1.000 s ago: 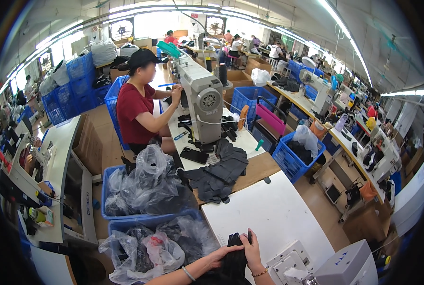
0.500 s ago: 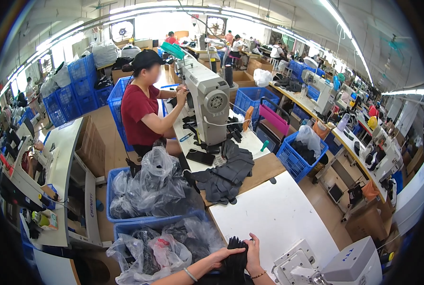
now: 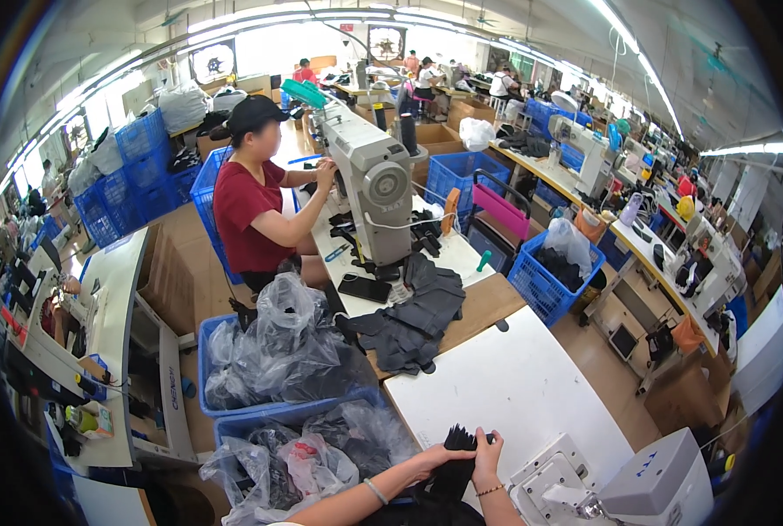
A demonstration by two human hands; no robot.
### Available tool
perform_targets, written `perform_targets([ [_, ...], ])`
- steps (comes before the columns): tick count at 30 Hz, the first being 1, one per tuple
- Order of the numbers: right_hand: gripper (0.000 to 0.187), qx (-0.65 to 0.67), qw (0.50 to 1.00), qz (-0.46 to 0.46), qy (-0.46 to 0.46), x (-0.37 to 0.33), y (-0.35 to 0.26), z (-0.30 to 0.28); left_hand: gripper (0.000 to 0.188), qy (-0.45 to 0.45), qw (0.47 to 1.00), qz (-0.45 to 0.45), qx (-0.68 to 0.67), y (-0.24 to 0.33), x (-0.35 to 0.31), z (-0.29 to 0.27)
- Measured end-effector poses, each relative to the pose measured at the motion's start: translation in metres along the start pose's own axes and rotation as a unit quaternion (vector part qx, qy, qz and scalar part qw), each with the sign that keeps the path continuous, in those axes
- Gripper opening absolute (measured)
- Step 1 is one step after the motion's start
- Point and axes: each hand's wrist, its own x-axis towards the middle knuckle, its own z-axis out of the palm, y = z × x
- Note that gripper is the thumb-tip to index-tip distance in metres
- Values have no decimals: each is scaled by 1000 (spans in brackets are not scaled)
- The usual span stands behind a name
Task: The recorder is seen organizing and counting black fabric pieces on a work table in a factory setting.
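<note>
A bundle of black fabric pieces (image 3: 452,480), its upper end split into several narrow tips, stands upright between my two hands over the near edge of the white table (image 3: 497,386). My left hand (image 3: 441,458) is closed round its left side, thumb across the front. On the other side, my right hand (image 3: 487,451) has its fingers bent against the bundle's right edge near the top. The bundle's lower part runs down toward my lap and merges with dark cloth there. Close to my right wrist is the white sewing machine (image 3: 650,491) with its metal plate (image 3: 554,473).
Two blue crates (image 3: 220,427) of plastic-bagged dark pieces stand left of the table. Beyond, grey fabric pieces (image 3: 413,311) and a phone (image 3: 363,287) lie by a large sewing machine (image 3: 374,184), where a person in a red shirt (image 3: 251,206) works. Another blue crate (image 3: 545,294) stands right.
My hands and the bundle have shifted slightly right and up in the picture. The right fingers have bent more at the bundle's top. The whole view has turned a little.
</note>
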Motion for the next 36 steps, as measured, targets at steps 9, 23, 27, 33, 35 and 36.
perform_targets([
  [9, 51, -201, 978, 36, 44, 74, 31, 15, 31, -8, 990, -46, -133, -23, 85, -36],
  [23, 35, 31, 998, -17, 46, 58, 28, 11, 24, 5, 977, 31, -210, -21, 84, -42],
  [27, 28, 2, 997, -27, 69, 42, 12, 2, 28, -14, 969, 29, -244, -22, 91, -45],
  [33, 24, 36, 996, 16, -85, 27, -18, -19, 29, -8, 965, 45, -259, -28, 83, -30],
  [35, 27, -29, 993, -88, -69, 20, -14, -26, 29, -18, 965, 32, -259, -29, 81, -26],
  [36, 30, -95, 976, -190, -53, 16, -13, -28, 30, -27, 965, 22, -259, -29, 79, -24],
])
